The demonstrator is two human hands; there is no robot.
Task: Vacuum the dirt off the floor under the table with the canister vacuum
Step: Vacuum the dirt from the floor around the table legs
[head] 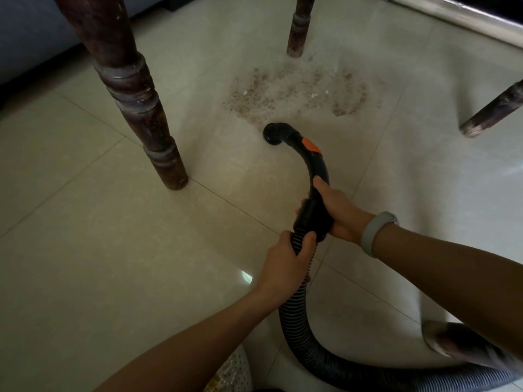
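A patch of brown dirt [294, 91] with a few white scraps lies on the beige tiled floor [113, 236] between the dark wooden table legs. The black curved vacuum handle [314, 157], with an orange slider, ends in a round nozzle [273, 132] that points down at the near edge of the dirt. My right hand [336, 210], with a grey band on the wrist, grips the handle's lower end. My left hand [285, 264] grips the ribbed grey hose [297, 329] just below the cuff. The hose curves off to the lower right; the canister is out of view.
A thick turned table leg [133, 89] stands at the left, a thinner one [298, 26] beyond the dirt, a third [492, 111] at the right. A metal rail [458, 15] runs along the top right. A foot in a slipper [452, 346] is at the lower right.
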